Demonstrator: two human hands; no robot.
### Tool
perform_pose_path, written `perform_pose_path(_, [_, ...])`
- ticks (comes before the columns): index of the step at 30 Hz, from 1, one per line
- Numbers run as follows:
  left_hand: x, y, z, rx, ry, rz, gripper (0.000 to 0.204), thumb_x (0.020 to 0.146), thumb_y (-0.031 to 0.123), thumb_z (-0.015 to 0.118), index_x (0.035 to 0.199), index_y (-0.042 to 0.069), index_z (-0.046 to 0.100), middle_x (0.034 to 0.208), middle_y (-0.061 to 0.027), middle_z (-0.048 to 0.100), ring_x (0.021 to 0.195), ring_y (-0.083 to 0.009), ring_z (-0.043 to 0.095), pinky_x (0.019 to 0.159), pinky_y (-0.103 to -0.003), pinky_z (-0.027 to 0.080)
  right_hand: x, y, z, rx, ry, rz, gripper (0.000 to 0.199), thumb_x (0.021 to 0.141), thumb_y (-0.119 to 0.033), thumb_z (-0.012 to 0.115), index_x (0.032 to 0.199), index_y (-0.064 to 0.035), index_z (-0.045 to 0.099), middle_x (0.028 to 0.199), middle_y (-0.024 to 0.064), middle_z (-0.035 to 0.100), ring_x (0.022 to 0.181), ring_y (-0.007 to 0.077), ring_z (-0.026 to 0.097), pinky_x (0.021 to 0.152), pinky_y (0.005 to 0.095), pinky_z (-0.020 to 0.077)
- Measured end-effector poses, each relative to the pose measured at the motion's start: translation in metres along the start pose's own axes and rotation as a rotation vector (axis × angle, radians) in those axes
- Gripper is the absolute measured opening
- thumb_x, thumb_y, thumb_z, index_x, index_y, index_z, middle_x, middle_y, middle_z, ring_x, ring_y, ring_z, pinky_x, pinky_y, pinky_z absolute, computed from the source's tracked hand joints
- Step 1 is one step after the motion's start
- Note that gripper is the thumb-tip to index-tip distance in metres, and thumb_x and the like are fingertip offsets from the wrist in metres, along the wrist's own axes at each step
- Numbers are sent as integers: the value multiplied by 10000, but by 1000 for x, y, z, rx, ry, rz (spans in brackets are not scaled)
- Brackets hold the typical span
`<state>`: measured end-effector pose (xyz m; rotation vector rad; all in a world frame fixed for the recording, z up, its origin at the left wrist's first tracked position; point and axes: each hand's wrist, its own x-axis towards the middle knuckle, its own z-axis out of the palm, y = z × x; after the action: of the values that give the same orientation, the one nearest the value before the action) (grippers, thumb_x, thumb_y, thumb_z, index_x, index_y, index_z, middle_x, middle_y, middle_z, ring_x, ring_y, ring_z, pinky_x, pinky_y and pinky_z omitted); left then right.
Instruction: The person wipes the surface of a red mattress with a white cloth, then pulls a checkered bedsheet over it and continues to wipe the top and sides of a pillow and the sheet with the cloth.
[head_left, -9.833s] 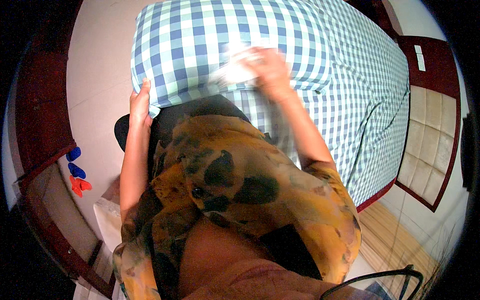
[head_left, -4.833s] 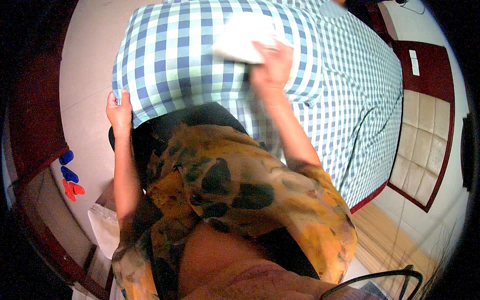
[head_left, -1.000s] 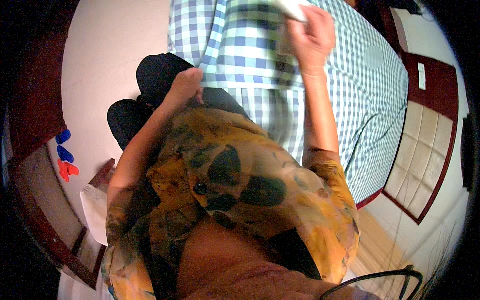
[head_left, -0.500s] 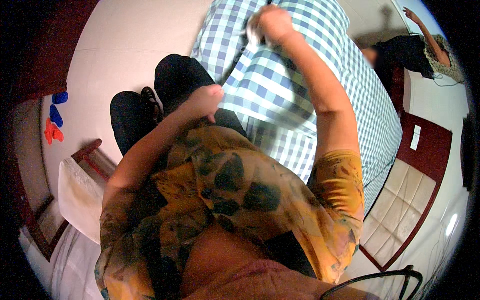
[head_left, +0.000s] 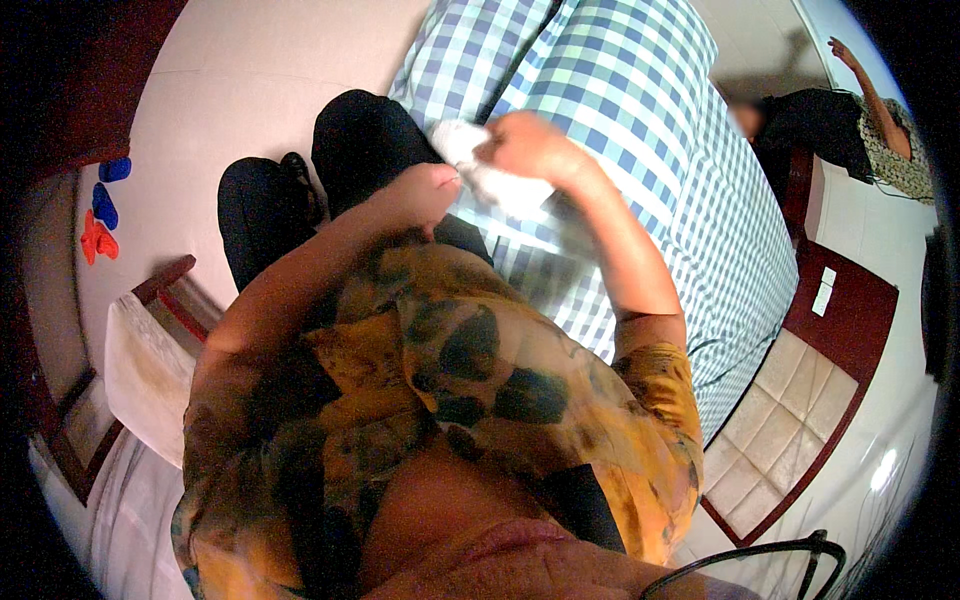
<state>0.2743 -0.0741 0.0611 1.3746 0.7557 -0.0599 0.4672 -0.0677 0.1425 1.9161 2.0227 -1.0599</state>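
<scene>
A white piece of cloth [head_left: 458, 142], blurred by motion, is gripped in my right hand [head_left: 535, 150] over the near left part of the bed. The cloth hangs on both sides of the fingers, and its exact kind does not show. Close to its left end is my left hand [head_left: 425, 195], held above my dark trousers with the fingers curled out of sight. What it holds, if anything, is hidden. Below both hands spreads a blue, green and white checked bedcover [head_left: 620, 90], with a long dark fold or gap running away from me.
A padded headboard [head_left: 790, 420] with a dark red frame stands at the right. Another person [head_left: 820, 125] is at the upper right. On the left are a wooden chair with a pale cover [head_left: 145, 370], blue slippers [head_left: 105, 203] and orange slippers [head_left: 98, 238] on the floor.
My right hand has come back toward me from the far part of the bed with the white cloth, which now shows more widely. My left hand has shifted slightly right.
</scene>
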Motion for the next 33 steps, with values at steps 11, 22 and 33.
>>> perform_pose_path(11, [-3,3,-7,56,-97,62,245,959,226,429,835,38,524,570,-21,510,452,-99,503,456,-274,440,73,63,-31,-449,449,379,291,795,-251,519,907,-43,689,946,185,672,879,326,660,745,414,532])
perform_pose_path(22, [-7,10,-7,33,-161,38,257,939,225,465,764,40,502,571,-29,522,488,-117,520,469,-291,433,31,34,-66,158,394,23,353,800,-249,636,1127,-117,638,914,134,689,829,225,665,740,346,513])
perform_pose_path(33, [-1,3,-15,157,-146,152,249,916,246,491,798,29,525,584,-45,518,529,-135,539,507,-326,439,112,88,-82,-384,364,470,438,822,-387,488,1056,-61,663,1086,176,642,1018,319,620,876,401,483])
